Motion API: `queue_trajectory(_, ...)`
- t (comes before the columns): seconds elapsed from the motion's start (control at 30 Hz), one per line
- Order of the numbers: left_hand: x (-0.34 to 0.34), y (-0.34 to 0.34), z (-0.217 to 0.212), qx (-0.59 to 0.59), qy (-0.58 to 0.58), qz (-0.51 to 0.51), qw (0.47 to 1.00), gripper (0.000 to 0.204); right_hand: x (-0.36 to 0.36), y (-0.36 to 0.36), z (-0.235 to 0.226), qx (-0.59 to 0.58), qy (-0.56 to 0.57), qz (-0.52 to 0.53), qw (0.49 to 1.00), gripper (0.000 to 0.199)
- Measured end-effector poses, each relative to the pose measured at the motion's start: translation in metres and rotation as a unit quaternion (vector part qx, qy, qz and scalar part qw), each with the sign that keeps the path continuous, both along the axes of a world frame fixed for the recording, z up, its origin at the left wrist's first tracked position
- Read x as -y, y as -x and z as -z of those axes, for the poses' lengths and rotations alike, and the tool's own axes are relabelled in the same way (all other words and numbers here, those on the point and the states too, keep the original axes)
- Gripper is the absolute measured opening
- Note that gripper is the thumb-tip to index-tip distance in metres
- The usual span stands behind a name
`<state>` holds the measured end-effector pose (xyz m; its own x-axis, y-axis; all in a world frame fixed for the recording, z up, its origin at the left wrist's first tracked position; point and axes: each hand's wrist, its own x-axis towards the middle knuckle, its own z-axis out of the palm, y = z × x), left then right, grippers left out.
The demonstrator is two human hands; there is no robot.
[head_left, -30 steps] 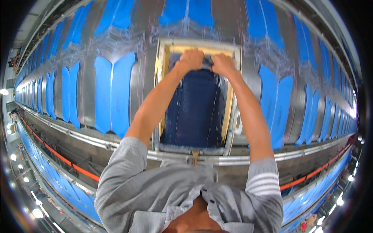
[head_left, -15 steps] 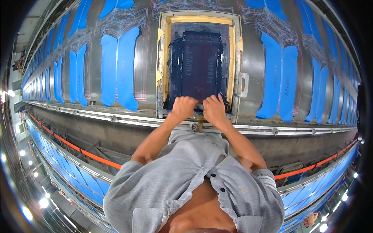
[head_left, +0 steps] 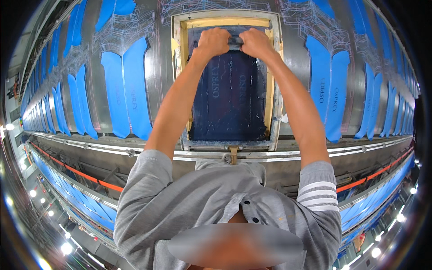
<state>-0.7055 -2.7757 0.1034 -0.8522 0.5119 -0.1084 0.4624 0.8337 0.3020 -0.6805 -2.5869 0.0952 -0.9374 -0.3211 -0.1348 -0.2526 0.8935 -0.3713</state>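
At the far end of a screen-printing frame (head_left: 225, 15), my left hand (head_left: 214, 42) and my right hand (head_left: 256, 42) are closed side by side on a dark squeegee (head_left: 235, 43). Most of the squeegee is hidden behind my fingers. Dark blue ink (head_left: 231, 99) covers the mesh from the squeegee toward the near rim, with faint lettering showing through it. Yellowish tape lines the inside of the frame. The frame lies flat on a long grey printing table, and a brass-coloured fitting (head_left: 233, 154) sits at its near edge.
Pairs of blue fabric pieces (head_left: 128, 90) lie on the table left of the frame, and more blue pieces (head_left: 330, 90) lie to its right. Along the table's near edge runs a metal rail (head_left: 90, 145). An orange strip (head_left: 81, 168) and another table with blue pieces lie behind me.
Both hands have moved from the near end of the frame to its far end, with the squeegee in them. Ink now coats the near part of the mesh more evenly.
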Motion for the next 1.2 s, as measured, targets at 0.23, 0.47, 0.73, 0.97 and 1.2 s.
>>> queue_trajectory(0.23, 0.036, -0.198, -0.010, 0.065, -0.012, 0.001, 0.998, 0.031, 0.035, -0.198, -0.018, -0.028, 0.025, -0.049, 0.998, 0.015)
queue_trajectory(0.47, 0.047, -0.286, -0.012, 0.124, -0.008, 0.002, 0.992, 0.029, 0.046, -0.293, -0.014, 0.021, 0.051, -0.034, 0.998, 0.012)
queue_trajectory(0.73, 0.016, -0.047, -0.003, 0.054, 0.061, 0.019, 0.996, 0.034, 0.017, -0.054, -0.015, 0.026, -0.043, -0.030, 0.998, 0.018)
queue_trajectory(0.97, 0.001, 0.006, 0.001, 0.028, 0.038, 0.009, 0.999, 0.035, 0.005, 0.000, -0.002, 0.012, -0.024, -0.010, 1.000, 0.019)
queue_trajectory(1.2, 0.035, -0.180, -0.008, 0.071, -0.008, 0.011, 0.997, 0.032, 0.034, -0.182, -0.017, -0.024, 0.029, -0.047, 0.998, 0.014)
